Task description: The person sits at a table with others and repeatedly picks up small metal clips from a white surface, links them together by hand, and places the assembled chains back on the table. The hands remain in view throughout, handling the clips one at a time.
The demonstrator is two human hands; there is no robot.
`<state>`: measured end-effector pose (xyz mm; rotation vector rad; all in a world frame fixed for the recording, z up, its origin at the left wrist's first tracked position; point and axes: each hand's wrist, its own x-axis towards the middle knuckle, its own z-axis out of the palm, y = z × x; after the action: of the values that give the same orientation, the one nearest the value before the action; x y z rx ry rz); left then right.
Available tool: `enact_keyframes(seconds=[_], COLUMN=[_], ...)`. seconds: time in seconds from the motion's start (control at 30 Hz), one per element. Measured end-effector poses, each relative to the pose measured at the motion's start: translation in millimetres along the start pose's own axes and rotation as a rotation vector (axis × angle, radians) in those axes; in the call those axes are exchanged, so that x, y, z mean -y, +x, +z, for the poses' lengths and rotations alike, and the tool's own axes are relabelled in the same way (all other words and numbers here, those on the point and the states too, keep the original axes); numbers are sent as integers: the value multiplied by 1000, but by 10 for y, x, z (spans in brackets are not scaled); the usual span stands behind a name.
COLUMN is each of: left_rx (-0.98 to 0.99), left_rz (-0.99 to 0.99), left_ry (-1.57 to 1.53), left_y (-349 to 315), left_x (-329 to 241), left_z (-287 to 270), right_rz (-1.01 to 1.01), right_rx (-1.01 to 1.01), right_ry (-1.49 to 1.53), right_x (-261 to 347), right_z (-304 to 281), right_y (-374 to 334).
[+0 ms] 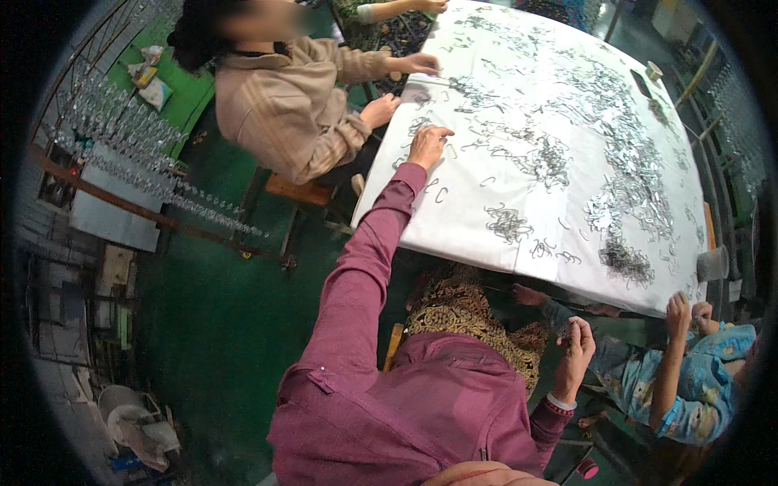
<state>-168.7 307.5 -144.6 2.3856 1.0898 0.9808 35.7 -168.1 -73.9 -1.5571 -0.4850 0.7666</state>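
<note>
My left hand (428, 147) is stretched out over the near left part of a white-covered table (478, 239). Its index finger is extended, and its fingers look apart and empty. Loose dark, curved metal hooks (438, 194) lie close by it. Many more hooks, dark and silvery, are strewn in heaps across the cover, including a small dark pile (508, 224) near the front edge. My right hand (575, 356) is raised off the table in front of my body, fingers curled into a pinch. Whatever is between those fingertips is too small to make out.
A person in a beige jacket (284, 113) sits at the left side with both hands at the table edge. Another, in a blue patterned top (689, 381), works at the near right corner. A cup (713, 264) stands at the right edge. Racks of shiny hanging pieces (121, 121) are at left.
</note>
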Motion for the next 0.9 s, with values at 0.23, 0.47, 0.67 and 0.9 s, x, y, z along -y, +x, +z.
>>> enact_keyframes(seconds=[0.23,0.47,0.67,0.9], left_rx=[264,278,82,428], left_rz=[67,-62,141,377], left_ry=[249,240,302,-214], left_y=[71,32,37,-129], left_x=[112,-23,-601,-1879], left_z=[341,195,229,1037], right_rz=[-3,60,47,-6], right_rx=[-41,-53,24,-51], right_ry=[83,227,295,250], right_x=[164,44,8,-74], right_z=[75,30,32,-45], right_y=[-37,-42,11,-3])
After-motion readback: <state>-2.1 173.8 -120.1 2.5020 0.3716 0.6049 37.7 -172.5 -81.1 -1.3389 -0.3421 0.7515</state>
